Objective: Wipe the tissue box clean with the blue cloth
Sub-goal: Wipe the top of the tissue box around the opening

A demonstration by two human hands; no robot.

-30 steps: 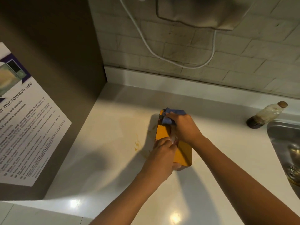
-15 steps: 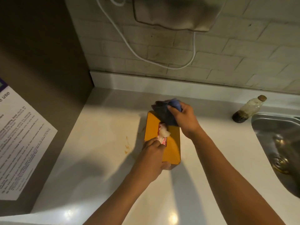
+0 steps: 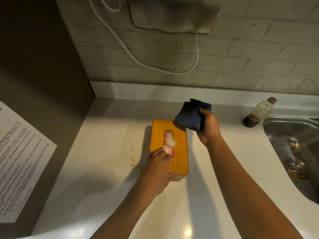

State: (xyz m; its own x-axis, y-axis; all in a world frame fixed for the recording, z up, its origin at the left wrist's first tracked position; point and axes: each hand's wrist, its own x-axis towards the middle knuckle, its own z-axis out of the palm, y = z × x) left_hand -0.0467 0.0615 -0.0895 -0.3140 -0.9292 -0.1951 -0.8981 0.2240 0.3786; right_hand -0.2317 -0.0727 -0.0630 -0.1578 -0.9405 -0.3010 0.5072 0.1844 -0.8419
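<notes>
Lifted off the box since a moment ago, the blue cloth (image 3: 190, 117) now hangs bunched in the right hand (image 3: 208, 128), whose grip is closed round it, above the far right corner of the orange tissue box (image 3: 179, 152). That box lies flat on the white counter (image 3: 103, 152). Fingers of the left hand (image 3: 158, 171) rest on its lid, thumb at the near edge, beside the tissue (image 3: 170, 143) poking from the slot.

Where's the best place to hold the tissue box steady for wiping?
Probably the near short end of the tissue box, coming from the person's side: the left hand already rests there, leaving the flat far top clear for the cloth.
</notes>
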